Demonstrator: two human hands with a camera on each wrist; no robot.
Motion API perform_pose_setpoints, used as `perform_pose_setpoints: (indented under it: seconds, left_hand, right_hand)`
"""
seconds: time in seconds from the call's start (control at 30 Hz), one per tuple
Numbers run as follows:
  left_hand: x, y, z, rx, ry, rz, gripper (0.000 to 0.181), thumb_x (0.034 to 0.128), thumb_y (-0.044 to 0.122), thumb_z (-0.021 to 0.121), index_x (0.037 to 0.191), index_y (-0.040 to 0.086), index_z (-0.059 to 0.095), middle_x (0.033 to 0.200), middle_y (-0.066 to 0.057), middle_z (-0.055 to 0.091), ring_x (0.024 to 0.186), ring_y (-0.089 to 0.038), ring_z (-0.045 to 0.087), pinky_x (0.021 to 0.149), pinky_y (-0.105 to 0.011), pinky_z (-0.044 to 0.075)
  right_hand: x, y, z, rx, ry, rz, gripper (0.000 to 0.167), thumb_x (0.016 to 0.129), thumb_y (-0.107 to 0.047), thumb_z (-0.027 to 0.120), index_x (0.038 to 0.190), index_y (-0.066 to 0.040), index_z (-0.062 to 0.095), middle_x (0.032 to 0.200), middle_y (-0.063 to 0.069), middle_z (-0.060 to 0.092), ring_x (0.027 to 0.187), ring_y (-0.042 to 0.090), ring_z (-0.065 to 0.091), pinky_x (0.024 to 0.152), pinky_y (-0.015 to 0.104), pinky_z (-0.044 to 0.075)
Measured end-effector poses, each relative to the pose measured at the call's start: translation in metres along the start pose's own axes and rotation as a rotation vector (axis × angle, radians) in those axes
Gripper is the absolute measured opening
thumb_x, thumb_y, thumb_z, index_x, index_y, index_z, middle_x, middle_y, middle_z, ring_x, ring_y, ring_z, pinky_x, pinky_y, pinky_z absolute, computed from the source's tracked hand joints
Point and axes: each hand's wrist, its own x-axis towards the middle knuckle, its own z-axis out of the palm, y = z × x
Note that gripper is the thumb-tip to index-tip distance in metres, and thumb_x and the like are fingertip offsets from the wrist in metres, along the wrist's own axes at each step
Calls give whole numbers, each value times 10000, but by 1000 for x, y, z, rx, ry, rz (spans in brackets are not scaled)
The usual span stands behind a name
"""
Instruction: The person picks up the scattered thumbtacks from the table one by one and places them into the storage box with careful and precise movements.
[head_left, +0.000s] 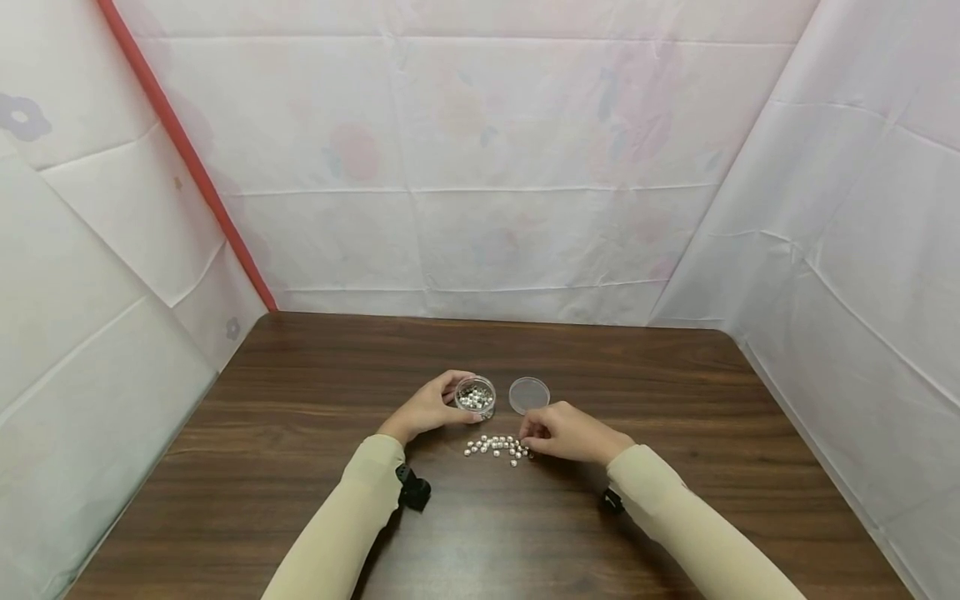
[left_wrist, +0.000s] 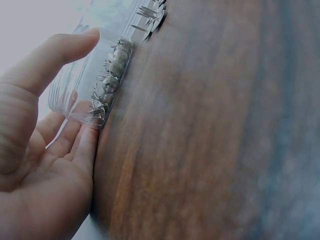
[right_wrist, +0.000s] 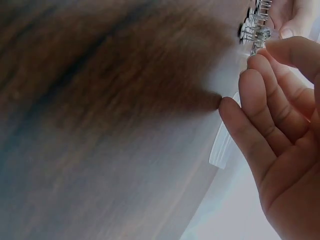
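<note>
My left hand [head_left: 433,408] curls around the side of a round clear plastic jar [head_left: 476,398], which stands on the table with many silver thumbtacks inside. In the left wrist view the thumb lies along the near wall of the jar [left_wrist: 82,65], and the other fingers are behind and below it. Loose silver thumbtacks [head_left: 497,446] lie in front of the jar, points up. At their right end, the thumb and forefinger of my right hand [head_left: 570,432] pinch a thumbtack. In the right wrist view this hand [right_wrist: 280,115] mostly hides it, with other thumbtacks [right_wrist: 254,32] just beyond.
A round clear lid [head_left: 529,395] lies flat on the brown wooden table [head_left: 337,367], right of the jar and just behind the right hand. Pale patterned sheets [head_left: 480,167] hang around the table's back and sides. A red strip [head_left: 187,150] runs down the left corner.
</note>
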Motion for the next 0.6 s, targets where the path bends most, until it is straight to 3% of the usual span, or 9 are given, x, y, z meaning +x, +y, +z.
perform_pose_setpoints:
  seconds: [0.3, 0.6]
  left_hand:
    - [-2, 3, 0, 4, 1, 1, 725, 828, 46, 827, 1450, 2, 458, 1381, -242, 509, 1333, -397, 457, 1104, -512, 390]
    - [-2, 2, 0, 8, 10, 0, 724, 821, 42, 831, 1444, -1, 466, 1369, -238, 523, 1315, -389, 477, 1087, -509, 410]
  right_hand:
    - [-3, 0, 5, -32, 7, 24, 82, 937, -145, 724, 884, -200, 693, 756, -170, 583, 671, -19, 544, 609, 197, 502]
    - [-4, -1, 5, -55, 12, 24, 102, 950, -139, 707, 877, -206, 684, 784, -164, 584, 685, -18, 541, 621, 199, 504]
